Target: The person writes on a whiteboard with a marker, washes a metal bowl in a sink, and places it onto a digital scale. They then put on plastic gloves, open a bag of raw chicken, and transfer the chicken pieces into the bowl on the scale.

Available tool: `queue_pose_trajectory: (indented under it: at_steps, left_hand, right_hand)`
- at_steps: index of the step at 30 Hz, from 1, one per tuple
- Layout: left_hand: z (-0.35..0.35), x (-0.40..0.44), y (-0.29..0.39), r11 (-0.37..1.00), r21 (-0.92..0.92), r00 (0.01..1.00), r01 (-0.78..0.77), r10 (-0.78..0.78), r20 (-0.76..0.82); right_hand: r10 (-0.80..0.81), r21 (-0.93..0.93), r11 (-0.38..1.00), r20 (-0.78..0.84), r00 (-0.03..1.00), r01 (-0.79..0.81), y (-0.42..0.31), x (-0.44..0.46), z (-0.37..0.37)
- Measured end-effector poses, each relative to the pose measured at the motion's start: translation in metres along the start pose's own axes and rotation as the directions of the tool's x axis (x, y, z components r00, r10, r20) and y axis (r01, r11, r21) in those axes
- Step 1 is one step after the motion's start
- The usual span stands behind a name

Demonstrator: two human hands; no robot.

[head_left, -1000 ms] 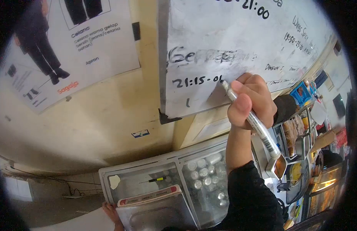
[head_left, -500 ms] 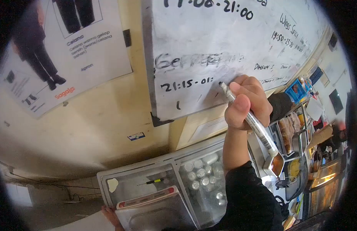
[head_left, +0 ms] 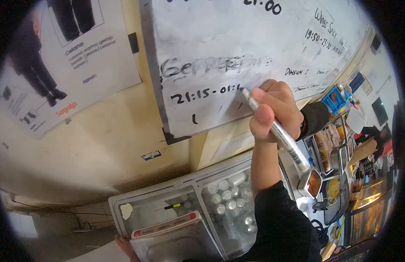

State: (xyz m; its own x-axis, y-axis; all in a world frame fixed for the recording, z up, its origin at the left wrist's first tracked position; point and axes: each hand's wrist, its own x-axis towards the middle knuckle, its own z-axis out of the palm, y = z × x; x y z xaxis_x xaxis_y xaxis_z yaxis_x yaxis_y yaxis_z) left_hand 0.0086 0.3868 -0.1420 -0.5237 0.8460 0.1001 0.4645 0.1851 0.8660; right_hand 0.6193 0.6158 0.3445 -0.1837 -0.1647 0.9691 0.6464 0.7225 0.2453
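In my right hand (head_left: 279, 111) is a white marker (head_left: 287, 142), pinched between thumb and fingers. Its tip rests at or just above the whiteboard (head_left: 206, 30), right after the handwritten line "21:15-01:1". Smudged lettering shows above that line. At the lower left, the fingers of my left hand (head_left: 125, 247) curl round the edge of a flat grey tray-like thing (head_left: 176, 244). A red-and-white printed edge (head_left: 167, 225) sticks out along its top. The rest of that hand is out of view.
A glass-topped chest (head_left: 124, 201) holding several round-topped containers (head_left: 230, 203) stands below the board. A printed poster (head_left: 97, 78) hangs at left. On the right are a metal pan of brown sauce (head_left: 315, 183), bagged food (head_left: 327, 148) and a blue packet (head_left: 335, 100).
A new stroke stands after "01:" on the whiteboard. The view has shifted slightly, so the board appears further left. My left hand keeps its hold at the tray-like thing's edge.
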Motion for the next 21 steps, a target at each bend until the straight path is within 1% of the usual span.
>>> queue_pose_trajectory:
  at_steps: [2,4,6,8,9,10,11,12,13,14,15,16,17,18,20,21]
  left_hand:
    - [-0.006,0.003,0.018,0.977,-0.055,0.974,0.208,-0.201,0.102]
    - [-0.008,0.003,0.016,0.978,-0.032,0.973,0.205,-0.2,0.112]
    - [-0.007,0.002,0.013,0.979,-0.009,0.972,0.202,-0.2,0.123]
    - [0.001,-0.002,0.019,0.958,-0.151,0.97,0.243,-0.242,0.028]
    - [0.0,0.0,0.015,0.958,-0.152,0.97,0.244,-0.243,0.027]
    - [-0.003,0.003,0.011,0.986,0.016,0.986,0.168,-0.168,-0.003]
    - [-0.005,0.002,0.007,0.979,0.184,0.996,0.093,-0.09,-0.021]
    - [-0.004,-0.002,0.011,0.978,0.186,0.995,0.098,-0.095,-0.022]
    - [-0.002,-0.002,0.018,0.986,0.097,0.991,0.133,-0.133,-0.014]
    - [0.0,-0.003,0.025,0.986,0.007,0.986,0.168,-0.168,-0.001]
    - [0.0,-0.004,0.03,0.985,0.008,0.985,0.17,-0.17,0.001]
    - [0.0,-0.005,0.036,0.989,-0.024,0.988,0.149,-0.148,0.039]
    - [-0.002,-0.007,0.042,0.99,-0.059,0.99,0.127,-0.122,0.073]
    - [-0.003,-0.007,0.045,0.99,-0.066,0.99,0.125,-0.12,0.07]
    - [-0.005,-0.002,0.036,0.989,-0.064,0.985,0.132,-0.124,0.12]
    - [-0.005,0.004,0.032,0.989,-0.078,0.986,0.128,-0.118,0.117]
  right_hand:
    - [0.03,-0.003,1.0,-0.021,0.999,-0.03,-0.001,0.0,0.0]
    - [0.031,-0.057,0.998,-0.006,1.0,-0.031,-0.003,0.002,0.001]
    - [0.043,-0.048,0.998,-0.013,0.999,-0.044,-0.004,0.002,0.001]
    - [0.054,-0.036,0.998,-0.018,0.998,-0.054,-0.004,0.001,0.0]
    - [0.062,-0.019,0.998,-0.026,0.998,-0.063,-0.003,0.001,0.0]
    - [0.072,-0.001,0.997,-0.034,0.997,-0.072,-0.003,0.0,0.0]
    - [0.072,0.004,0.997,-0.033,0.997,-0.072,-0.003,0.001,0.002]
    - [0.087,-0.034,0.995,-0.065,0.994,-0.09,-0.004,0.001,0.004]
    - [0.102,-0.076,0.991,-0.098,0.99,-0.109,-0.005,0.0,0.004]
    - [0.105,-0.077,0.991,-0.095,0.99,-0.113,-0.006,-0.001,0.001]
    - [0.21,-0.041,0.975,-0.161,0.964,-0.219,-0.008,-0.003,-0.003]
    - [0.31,0.001,0.948,-0.223,0.924,-0.317,-0.01,-0.005,-0.008]
    - [0.34,0.07,0.94,-0.265,0.903,-0.333,-0.019,-0.009,-0.013]
    - [0.361,0.278,0.917,-0.277,0.891,-0.285,-0.033,-0.011,-0.015]
    - [0.412,0.373,0.87,-0.188,0.892,-0.323,-0.073,-0.029,-0.022]
    - [0.448,0.259,0.873,-0.093,0.889,-0.413,-0.098,-0.05,-0.029]
